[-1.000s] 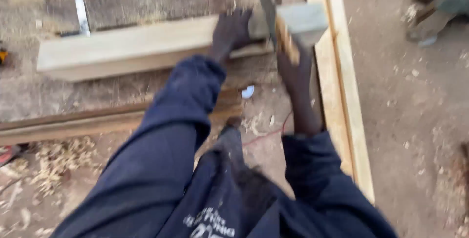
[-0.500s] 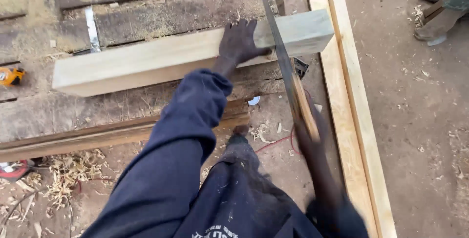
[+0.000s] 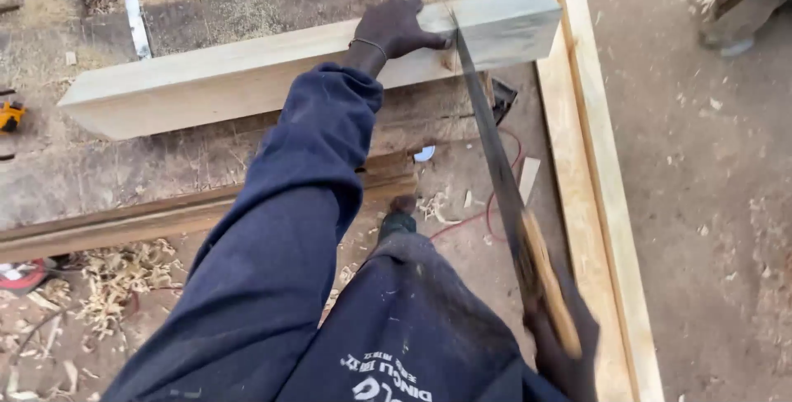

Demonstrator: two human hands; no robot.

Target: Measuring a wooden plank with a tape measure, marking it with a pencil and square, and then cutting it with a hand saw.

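Nearest, the right hand (image 3: 561,344), blurred at the bottom edge, is wrapped tight around the wooden handle of a handsaw (image 3: 495,163). Its blade slants up and away into a pale timber beam (image 3: 247,80), which lies across a dusty dark workbench (image 3: 107,171). The left hand (image 3: 400,27) presses flat on the beam just beside the blade, fingers spread, gripping nothing. A dark blue sleeve (image 3: 280,229) hides much of the bench. Wood shavings (image 3: 124,278) lie lower left; pale planks (image 3: 594,204) run along the right; a yellow tool (image 3: 10,115) sits far left.
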